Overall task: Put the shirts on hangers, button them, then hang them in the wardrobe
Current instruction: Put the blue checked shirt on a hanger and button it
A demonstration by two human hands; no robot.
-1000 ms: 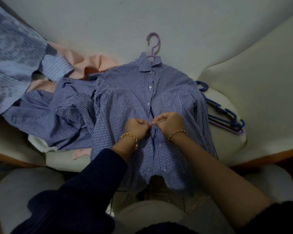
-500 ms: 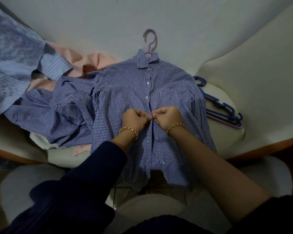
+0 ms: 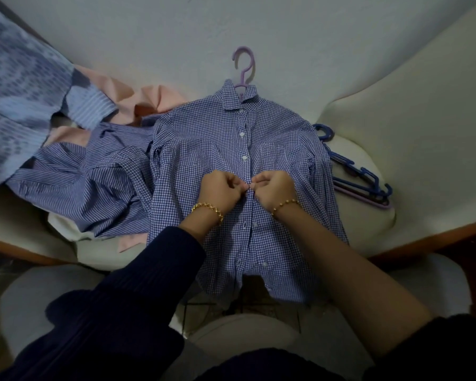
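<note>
Little has moved since a moment ago: our left hand [image 3: 221, 188] and right hand [image 3: 272, 188] are still knuckle to knuckle at the same button, midway down the checked shirt [image 3: 204, 149]. Both are curled, pinching the front edges together. The shirt lies on its lilac hanger [image 3: 243, 64] mid-cushion [image 3: 366, 224], tail over the near edge. We should keep the edges level, ease the button fully through, then work downward, since the lower buttons look undone.
</note>
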